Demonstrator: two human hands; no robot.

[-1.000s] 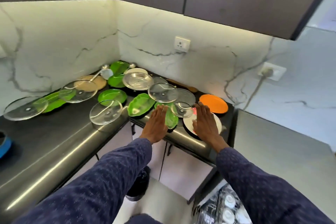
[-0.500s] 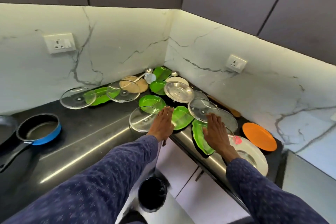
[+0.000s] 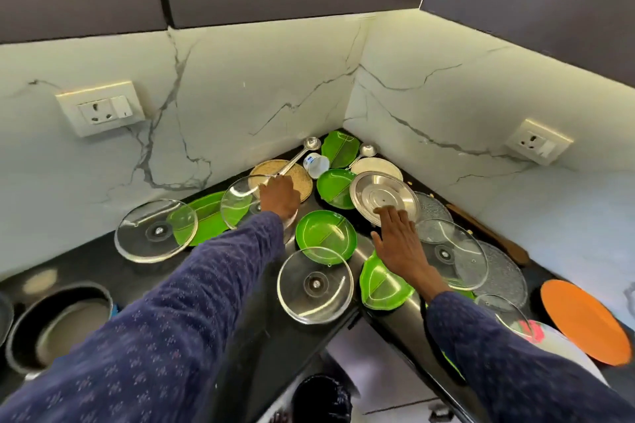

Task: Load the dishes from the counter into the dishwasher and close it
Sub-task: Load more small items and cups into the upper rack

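Note:
Dishes crowd the corner of the black counter [image 3: 86, 261]. My left hand [image 3: 280, 197] reaches over a glass lid [image 3: 237, 203] and a beige plate [image 3: 295, 175], its fingertips at the end of a steel ladle [image 3: 299, 156]; its grip is hidden. My right hand [image 3: 398, 240] is flat with straight fingers, the tips touching the near edge of a steel plate [image 3: 381, 192]. Between my arms lie a green plate [image 3: 326, 237] and another glass lid [image 3: 314, 283]. The dishwasher is out of view.
More green plates [image 3: 340, 148] sit in the corner beside a white cup [image 3: 318, 163]. Further right are a glass lid [image 3: 450, 251], a wooden spatula [image 3: 488, 230] and an orange plate [image 3: 584, 319]. At the left stand a large glass lid [image 3: 154, 230] and a pan [image 3: 58, 323].
The view has swung left toward the corner. Both hands moved deeper over the counter: the left from the counter edge to the beige plate, the right to the steel plate.

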